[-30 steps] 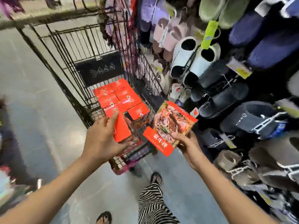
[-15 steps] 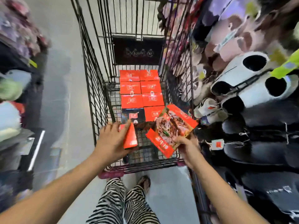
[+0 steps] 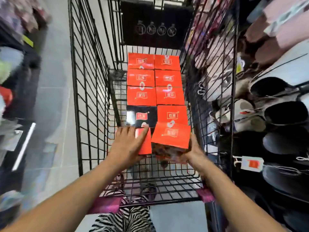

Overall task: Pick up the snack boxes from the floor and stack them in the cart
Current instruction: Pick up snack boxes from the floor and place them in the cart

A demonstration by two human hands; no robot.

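Both arms reach into cart (image 3: 75,97). Left hand (image 3: 128,144): fingers spread over small red box (image 3: 145,145), apparently gripping it, thumb hidden. Right hand (image 3: 194,152) clasps tilted red-topped box (image 3: 170,137) from the side.

The person's two forearms are bare along all their visible length, down to the wrists. The left hand (image 3: 128,144) and the right hand (image 3: 192,151) are bare too. The legs wear trousers (image 3: 127,220) in a zebra print, with wavy, uneven black and white stripes. The cloth looks soft and is slightly blurred.
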